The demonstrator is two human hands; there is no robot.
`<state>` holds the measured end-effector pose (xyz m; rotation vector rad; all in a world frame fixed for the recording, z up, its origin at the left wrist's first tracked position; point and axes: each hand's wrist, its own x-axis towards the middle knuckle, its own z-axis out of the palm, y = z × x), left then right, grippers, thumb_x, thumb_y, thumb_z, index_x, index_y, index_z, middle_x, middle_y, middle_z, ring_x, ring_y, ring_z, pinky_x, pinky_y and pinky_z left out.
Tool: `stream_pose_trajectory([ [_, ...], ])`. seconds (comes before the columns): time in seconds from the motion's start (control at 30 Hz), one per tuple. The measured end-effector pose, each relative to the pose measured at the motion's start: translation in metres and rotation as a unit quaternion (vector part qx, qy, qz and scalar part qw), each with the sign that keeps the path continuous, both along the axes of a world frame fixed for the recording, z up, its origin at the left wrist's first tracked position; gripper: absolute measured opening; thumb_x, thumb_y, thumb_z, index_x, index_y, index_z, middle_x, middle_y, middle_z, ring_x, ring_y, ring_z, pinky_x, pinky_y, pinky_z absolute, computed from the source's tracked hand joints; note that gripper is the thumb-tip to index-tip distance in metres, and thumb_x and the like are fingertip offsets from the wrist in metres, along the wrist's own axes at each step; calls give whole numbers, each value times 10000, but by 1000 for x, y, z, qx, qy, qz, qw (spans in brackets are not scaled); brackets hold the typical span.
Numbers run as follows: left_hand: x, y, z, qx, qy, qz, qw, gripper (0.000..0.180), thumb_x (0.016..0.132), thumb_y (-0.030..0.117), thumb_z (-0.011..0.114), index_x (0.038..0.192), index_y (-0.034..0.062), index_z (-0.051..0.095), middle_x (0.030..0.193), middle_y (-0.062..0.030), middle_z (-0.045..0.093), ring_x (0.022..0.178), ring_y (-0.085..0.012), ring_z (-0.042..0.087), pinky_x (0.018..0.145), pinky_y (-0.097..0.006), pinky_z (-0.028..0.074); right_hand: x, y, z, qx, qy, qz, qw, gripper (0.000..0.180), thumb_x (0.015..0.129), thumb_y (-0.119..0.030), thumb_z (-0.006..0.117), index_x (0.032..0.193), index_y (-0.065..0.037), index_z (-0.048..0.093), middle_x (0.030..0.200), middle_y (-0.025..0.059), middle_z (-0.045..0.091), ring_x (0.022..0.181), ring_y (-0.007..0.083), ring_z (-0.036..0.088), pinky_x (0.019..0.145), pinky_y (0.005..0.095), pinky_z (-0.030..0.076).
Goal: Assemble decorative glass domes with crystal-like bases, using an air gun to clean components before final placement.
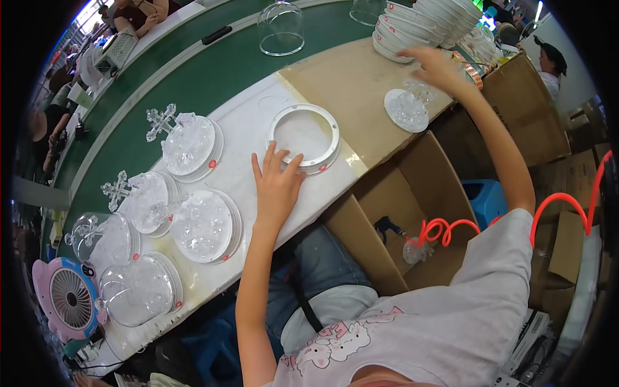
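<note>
A white round ring-shaped base [335, 132] lies on the white tabletop in front of me. My left hand [277, 184] is at its near left side, with spread fingers touching the rim. Reaching out to the far right, my right hand [438, 71] has its fingers apart, the fingertips by the lower edge of a tall stack of white round bases [406, 32]. Whether they touch the stack I cannot tell. Just below that hand, a clear ornament on a round disc [407, 111] rests on cardboard.
Several white bases with clear ornaments, one with a crystal cross [161, 122], stand at left; some wear clear domes [132, 290]. A pink fan [69, 300] is beside them. Beyond runs a green conveyor [193, 80] carrying a glass dome [282, 29]. An open carton [380, 238] and red coiled hose [438, 232] are at right.
</note>
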<state>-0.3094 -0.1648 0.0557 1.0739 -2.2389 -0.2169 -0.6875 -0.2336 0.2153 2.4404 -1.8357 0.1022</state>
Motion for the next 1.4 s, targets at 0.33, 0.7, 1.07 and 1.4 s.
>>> stream_pose_trajectory([
  [0.33, 1, -11, -3, 106, 167, 38, 979, 999, 620, 263, 796, 1392, 17, 211, 1397, -272, 236, 1315, -444, 182, 1062, -504, 203, -54, -14, -20, 99, -86, -12, 991, 239, 663, -176, 730, 864, -68, 660, 713, 85, 618, 647, 177, 563, 603, 297, 439],
  [0.7, -5, -32, -14, 167, 190, 32, 967, 1112, 525, 349, 837, 1348, -83, 225, 1354, -254, 350, 1317, -388, 243, 1080, -451, 194, 102, -27, 11, 49, -197, 136, 970, 291, 747, -269, 717, 974, -91, 678, 740, 81, 630, 618, 124, 515, 555, 237, 410],
  [1.07, -4, -30, -12, 171, 200, 44, 964, 1089, 508, 365, 837, 1338, -56, 271, 1359, -229, 357, 1314, -375, 261, 1079, -449, 208, 158, -40, -14, 95, -139, 168, 971, 279, 718, -292, 696, 915, -95, 684, 742, 93, 663, 658, 233, 623, 614, 326, 478],
  [1.4, -4, -31, -14, 164, 193, 49, 966, 1089, 504, 345, 839, 1337, -61, 267, 1359, -237, 351, 1307, -370, 278, 1075, -442, 221, 177, -56, -14, 82, -102, 248, 960, 259, 732, -283, 691, 947, -140, 670, 777, 79, 659, 706, 224, 624, 643, 318, 478],
])
